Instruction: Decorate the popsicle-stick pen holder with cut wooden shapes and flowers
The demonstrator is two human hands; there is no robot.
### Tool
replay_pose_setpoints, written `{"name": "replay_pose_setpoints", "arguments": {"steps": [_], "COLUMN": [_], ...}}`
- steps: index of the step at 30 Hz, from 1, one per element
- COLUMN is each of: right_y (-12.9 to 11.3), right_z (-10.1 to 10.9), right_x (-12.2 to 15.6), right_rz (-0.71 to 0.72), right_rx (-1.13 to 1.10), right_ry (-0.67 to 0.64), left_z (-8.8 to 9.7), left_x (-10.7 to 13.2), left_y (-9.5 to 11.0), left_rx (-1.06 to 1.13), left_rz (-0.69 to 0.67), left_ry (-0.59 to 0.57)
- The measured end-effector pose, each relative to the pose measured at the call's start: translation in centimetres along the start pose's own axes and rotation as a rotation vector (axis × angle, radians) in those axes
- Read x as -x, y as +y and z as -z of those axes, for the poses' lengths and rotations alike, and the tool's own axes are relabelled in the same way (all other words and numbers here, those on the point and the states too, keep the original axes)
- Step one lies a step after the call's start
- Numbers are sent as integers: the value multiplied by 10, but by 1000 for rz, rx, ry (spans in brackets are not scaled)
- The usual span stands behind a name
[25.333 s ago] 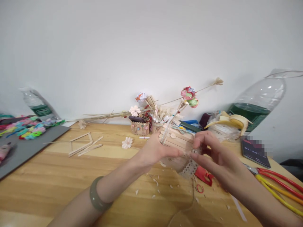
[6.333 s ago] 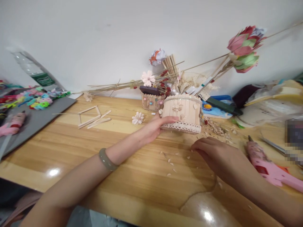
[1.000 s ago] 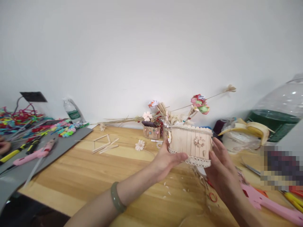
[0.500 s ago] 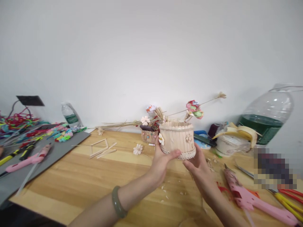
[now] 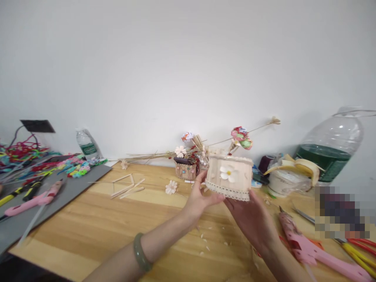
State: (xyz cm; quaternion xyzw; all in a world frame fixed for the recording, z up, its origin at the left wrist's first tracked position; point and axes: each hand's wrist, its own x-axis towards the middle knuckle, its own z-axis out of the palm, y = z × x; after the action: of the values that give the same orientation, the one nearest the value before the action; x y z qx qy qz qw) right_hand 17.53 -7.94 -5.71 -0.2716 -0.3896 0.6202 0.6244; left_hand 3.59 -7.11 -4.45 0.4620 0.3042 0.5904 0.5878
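I hold a small round pot (image 5: pixel 229 177) made of upright wooden sticks, trimmed with white lace at its base and a white paper flower on its front. It is lifted above the wooden table (image 5: pixel 96 223). My left hand (image 5: pixel 199 196), with a green bangle on the wrist, grips its left side with thumb and fingers. My right hand (image 5: pixel 249 219) cups it from underneath, palm up.
A pink glue gun (image 5: pixel 311 248) and yellow-handled cutters (image 5: pixel 360 250) lie at the right. A second decorated pot with paper flowers (image 5: pixel 185 166) stands by the wall. Loose sticks (image 5: pixel 127 186), a grey mat (image 5: pixel 44 199) with another glue gun, and a large bottle (image 5: pixel 329 145) surround the middle.
The pot has been turned in my hands, so the white flower now faces me. It has shifted slightly right, and my right hand has slid further under its base.
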Motion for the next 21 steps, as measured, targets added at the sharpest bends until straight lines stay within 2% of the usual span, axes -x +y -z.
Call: {"name": "replay_pose_setpoints", "arguments": {"steps": [9,12,15,17,19,21], "right_y": [-9,-9,-7,-6,-6,-5], "right_z": [2,5,10,14,17,19], "right_x": [-1,-5,-8,-8,-6,-5], "right_rz": [-175,-231,-315,-353,-372,-394], "right_rx": [-382,-417,-395,-376,-360,-339], "right_ry": [-90,-109,-105,-103,-109,-124], "left_z": [1,2,6,11,18,27], "left_x": [9,13,11,5,-3,-12], "left_y": [-18,-19,-15,-9,1,12], "left_rx": [-272,-292,-278,-353,-466,-565], "left_rz": [-295,-327,-360,-416,-466,-437], "left_ry": [-122,-139,-85,-73,-161,-317]}}
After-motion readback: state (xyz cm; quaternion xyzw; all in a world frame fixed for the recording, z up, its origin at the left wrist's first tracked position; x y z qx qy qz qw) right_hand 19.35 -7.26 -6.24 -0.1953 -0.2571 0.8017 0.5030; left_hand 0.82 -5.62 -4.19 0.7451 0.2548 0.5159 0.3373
